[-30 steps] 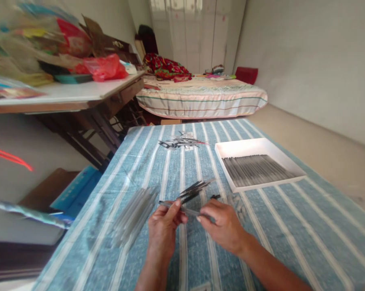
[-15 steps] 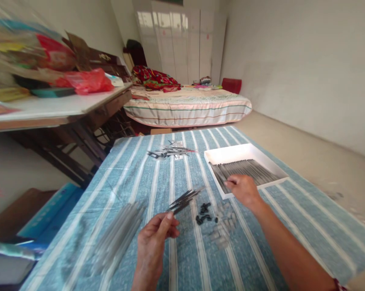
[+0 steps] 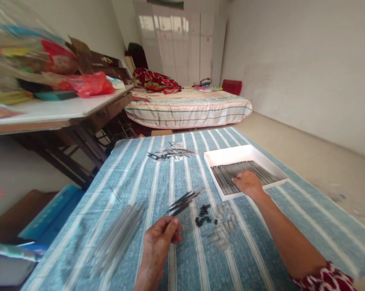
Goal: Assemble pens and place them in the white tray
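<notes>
In the head view my left hand (image 3: 162, 240) is over the near middle of the cloth, thumb and fingertips pinched; whatever they grip is too small to make out. Just beyond its fingertips lies a small bundle of thin dark sticks like pen refills (image 3: 185, 203). My right hand (image 3: 248, 184) reaches over the near rim of a shallow white box (image 3: 237, 152), its fingers closed against a row of slim dark grey pen-like tubes (image 3: 223, 178). What those fingertips hold, if anything, is hidden. Between the hands lie small black pieces (image 3: 204, 214) and translucent grey caps (image 3: 223, 228).
Long translucent grey tubes (image 3: 118, 238) lie left of my left hand. A loose pile of thin dark rods (image 3: 173, 152) is at the back of the striped blue cloth (image 3: 134, 169). A cluttered white table (image 3: 76, 107) stands left; a bed (image 3: 188, 107) is beyond.
My right hand has shifted slightly right along the row of tubes in the box. My left hand has moved a little right and nearer, still pinched.
</notes>
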`<state>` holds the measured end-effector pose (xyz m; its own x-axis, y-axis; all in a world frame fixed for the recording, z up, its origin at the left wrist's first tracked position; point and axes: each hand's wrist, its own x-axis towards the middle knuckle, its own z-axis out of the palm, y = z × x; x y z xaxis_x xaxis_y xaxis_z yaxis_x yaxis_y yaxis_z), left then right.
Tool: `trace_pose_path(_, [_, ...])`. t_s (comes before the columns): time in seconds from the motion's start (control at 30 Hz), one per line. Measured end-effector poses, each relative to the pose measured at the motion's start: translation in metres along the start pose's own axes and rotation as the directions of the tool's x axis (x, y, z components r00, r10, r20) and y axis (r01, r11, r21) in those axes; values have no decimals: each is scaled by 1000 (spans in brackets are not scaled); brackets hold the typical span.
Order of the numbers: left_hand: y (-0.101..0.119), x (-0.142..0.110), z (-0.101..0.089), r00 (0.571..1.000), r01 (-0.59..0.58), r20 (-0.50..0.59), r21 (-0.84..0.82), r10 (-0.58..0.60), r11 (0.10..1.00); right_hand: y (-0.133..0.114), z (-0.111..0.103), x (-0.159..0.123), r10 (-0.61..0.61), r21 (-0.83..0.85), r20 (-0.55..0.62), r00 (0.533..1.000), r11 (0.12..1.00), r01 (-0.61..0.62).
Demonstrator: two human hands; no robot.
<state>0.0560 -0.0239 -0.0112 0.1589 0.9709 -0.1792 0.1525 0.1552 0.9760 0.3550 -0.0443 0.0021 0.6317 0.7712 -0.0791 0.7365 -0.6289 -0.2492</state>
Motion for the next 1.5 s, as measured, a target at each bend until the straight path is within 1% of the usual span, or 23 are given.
trace_pose_path(0.17, [0, 0, 0, 1000, 13, 0, 23, -13, 1000, 0, -3, -1, -1, -34, 22, 1000, 999, 2])
trace_pose_path(0.37, [4, 0, -2, 997, 52, 61, 38, -54, 998, 3, -3, 2, 14, -30, 43, 999, 999, -13])
trace_pose_path(0.6, [5, -1, -3, 996, 71, 46, 54, -73, 996, 5, -5, 3, 25, -20, 44, 999, 1000, -24])
trace_pose_path(0.77, [2, 0, -2, 997, 67, 38, 44, -69, 997, 6, -5, 3, -9, -13, 29, 1000, 1000, 9])
trace_pose_path(0.9, [-2, 2, -3, 998, 56, 6, 47, -57, 997, 7, -3, 4, -34, -30, 22, 999, 999, 35])
trace_pose_path(1.03, [-4, 4, -6, 998, 61, 32, 38, -62, 997, 7, -2, 4, -47, -60, 14, 999, 997, 48])
trace_pose_path(1.1, [-3, 3, -8, 998, 49, 29, 24, -50, 998, 7, -2, 3, -53, -77, 11, 999, 996, 54])
trace_pose_path(1.23, [-1, 3, -13, 999, 21, -25, 18, -21, 1000, 10, -1, 2, -73, -97, 14, 997, 992, 75])
trace_pose_path(1.33, [-1, 6, -23, 991, -52, -116, 73, 61, 996, 16, 0, 1, -88, -98, 2, 996, 991, 87])
trace_pose_path(1.4, [-3, 11, -35, 964, -86, -233, 181, 127, 980, 20, 1, 0, -93, -87, -18, 996, 992, 91])
trace_pose_path(1.43, [-4, 13, -42, 946, -83, -284, 258, 157, 963, 22, 1, -2, -90, -77, -42, 995, 993, 86])
trace_pose_path(1.5, [-6, 17, -58, 913, -57, -361, 344, 188, 937, 23, -1, -6, -74, -55, -93, 993, 996, 69])
